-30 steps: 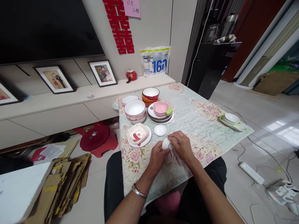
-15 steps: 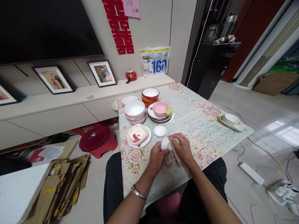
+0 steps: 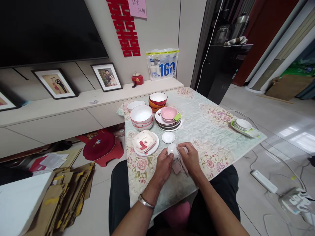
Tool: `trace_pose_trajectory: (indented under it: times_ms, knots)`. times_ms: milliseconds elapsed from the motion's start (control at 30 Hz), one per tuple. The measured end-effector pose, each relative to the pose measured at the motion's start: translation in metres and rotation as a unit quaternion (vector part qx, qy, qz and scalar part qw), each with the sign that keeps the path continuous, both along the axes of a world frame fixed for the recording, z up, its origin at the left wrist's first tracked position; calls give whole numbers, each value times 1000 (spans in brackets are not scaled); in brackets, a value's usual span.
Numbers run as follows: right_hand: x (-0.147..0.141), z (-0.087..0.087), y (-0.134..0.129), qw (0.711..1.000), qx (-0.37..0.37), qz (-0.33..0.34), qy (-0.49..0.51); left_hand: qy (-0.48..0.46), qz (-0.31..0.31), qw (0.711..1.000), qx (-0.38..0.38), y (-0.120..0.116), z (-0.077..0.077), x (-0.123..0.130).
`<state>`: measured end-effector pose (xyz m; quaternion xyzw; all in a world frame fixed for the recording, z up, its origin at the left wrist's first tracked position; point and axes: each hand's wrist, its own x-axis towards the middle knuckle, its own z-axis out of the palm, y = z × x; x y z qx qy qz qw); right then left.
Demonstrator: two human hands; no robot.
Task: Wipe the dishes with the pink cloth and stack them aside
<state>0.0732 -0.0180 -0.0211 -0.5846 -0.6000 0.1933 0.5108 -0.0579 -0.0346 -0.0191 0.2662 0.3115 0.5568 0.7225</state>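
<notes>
My left hand grips a small white dish by its edge, thumb on the near side. In my right hand is a pale pinkish cloth, pressed against the dish's right side and hanging below it. The fingers and cloth hide part of the dish. Just beyond lies another small white dish, flat on the tablecloth. To the left, square patterned dishes rest on a white plate.
Behind stand stacked white bowls, red and orange bowls, and plates topped by pink bowls. Small white dishes sit on a green-edged tray near the table's right corner. Flattened cardboard lies on the floor.
The held dish has turned, now showing a smooth rounded surface where a ring showed before. My right hand has shifted slightly left with the cloth. The other dishes stay put.
</notes>
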Motion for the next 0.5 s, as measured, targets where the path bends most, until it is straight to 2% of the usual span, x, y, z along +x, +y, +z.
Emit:
trace_pose_trajectory:
  times_ms: [133,300,433,500]
  knots:
    - [-6,-2,-12,1000,15,0,-10,-21,12,1000,-12,0,1,-1]
    - [-10,8,-14,990,75,98,-74,-17,2,1000,-3,-1,4,0]
    - [-11,6,-12,993,78,41,-84,-20,17,1000,-2,-1,4,0]
    - [-13,6,-15,993,70,37,-91,-22,23,999,-4,-1,3,-1]
